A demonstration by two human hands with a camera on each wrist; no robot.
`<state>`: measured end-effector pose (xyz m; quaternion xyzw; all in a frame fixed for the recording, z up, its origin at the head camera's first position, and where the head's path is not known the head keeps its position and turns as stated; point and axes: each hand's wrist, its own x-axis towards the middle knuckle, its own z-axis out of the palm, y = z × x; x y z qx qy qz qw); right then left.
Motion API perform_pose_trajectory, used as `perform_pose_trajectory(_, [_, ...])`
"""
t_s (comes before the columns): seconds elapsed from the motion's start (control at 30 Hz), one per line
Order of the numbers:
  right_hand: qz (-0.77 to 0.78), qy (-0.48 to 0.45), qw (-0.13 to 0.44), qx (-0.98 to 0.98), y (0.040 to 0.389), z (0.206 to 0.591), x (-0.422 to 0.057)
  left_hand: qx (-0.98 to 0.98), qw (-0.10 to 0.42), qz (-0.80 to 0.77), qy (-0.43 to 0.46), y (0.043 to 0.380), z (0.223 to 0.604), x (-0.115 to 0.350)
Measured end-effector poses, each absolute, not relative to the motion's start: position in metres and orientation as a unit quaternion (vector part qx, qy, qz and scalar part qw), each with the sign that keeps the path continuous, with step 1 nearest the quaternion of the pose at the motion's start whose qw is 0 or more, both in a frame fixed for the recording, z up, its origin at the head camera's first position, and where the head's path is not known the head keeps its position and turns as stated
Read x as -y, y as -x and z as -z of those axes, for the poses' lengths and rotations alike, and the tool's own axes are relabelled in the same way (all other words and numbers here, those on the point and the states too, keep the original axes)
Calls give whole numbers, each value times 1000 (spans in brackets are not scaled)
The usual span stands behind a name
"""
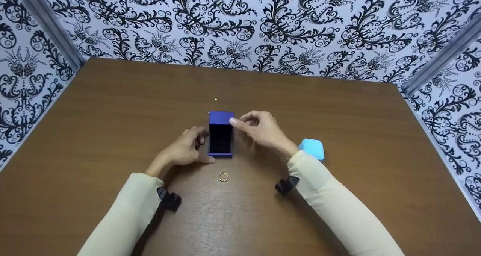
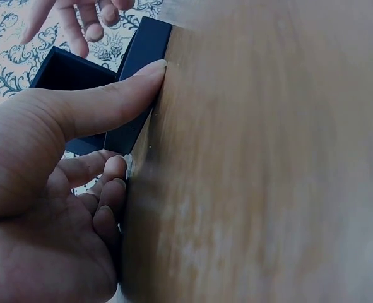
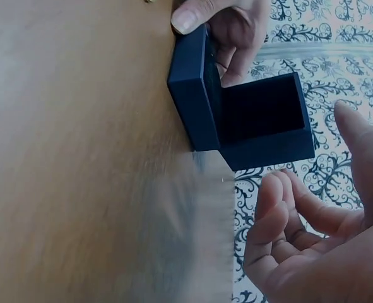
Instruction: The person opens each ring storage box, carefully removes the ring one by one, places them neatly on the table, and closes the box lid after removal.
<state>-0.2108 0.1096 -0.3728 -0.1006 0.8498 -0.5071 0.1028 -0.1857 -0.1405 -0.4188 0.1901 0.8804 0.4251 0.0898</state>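
Observation:
A small blue jewellery box (image 1: 221,118) stands on the table with its hinged lid raised, its dark inside facing the person. My left hand (image 1: 184,149) holds its base at the left, the thumb lying along the front and the fingers bent at the side, as the left wrist view shows. Beside the lid's right edge is my right hand (image 1: 265,130). In the right wrist view that hand's fingers (image 3: 271,221) are loosely bent with a gap to the lid, holding nothing. In front of the box lies a gold ring (image 1: 223,177).
A light blue rounded box (image 1: 312,149) sits to the right, close to the right sleeve (image 1: 319,181). Behind the jewellery box lies a tiny gold piece (image 1: 216,99). Patterned walls (image 1: 240,26) border the brown table (image 1: 112,98) at the back and sides.

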Motion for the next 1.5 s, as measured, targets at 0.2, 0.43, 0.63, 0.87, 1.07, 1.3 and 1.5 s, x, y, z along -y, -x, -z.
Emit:
perform_pose_trajectory(0.2, [515,72,123,-845,218,375,-106,-884,92,-419,-188,186,418,140])
perform_pose_trajectory(0.43, [515,65,147,-842,223,381,-105,-884,92,-416,-192,187,418,140])
perform_pose_trajectory(0.63, [528,71,201,-822,227,382,-104,-884,93,-417,-190,187,417,141])
perform_pose_trajectory(0.87, [496,79,244,-829,230,381,-103,-879,83,-421,-209,187,417,141])
perform_pose_trajectory(1.07, [514,79,274,-809,233,382,-104,-878,81,-424,-208,187,418,141])
perform_pose_trajectory(1.3, [541,76,292,-785,234,385,-106,-881,84,-420,-203,186,418,141])
perform_pose_trajectory(1.5, [545,88,285,-783,232,389,-108,-883,87,-417,-199,186,418,141])
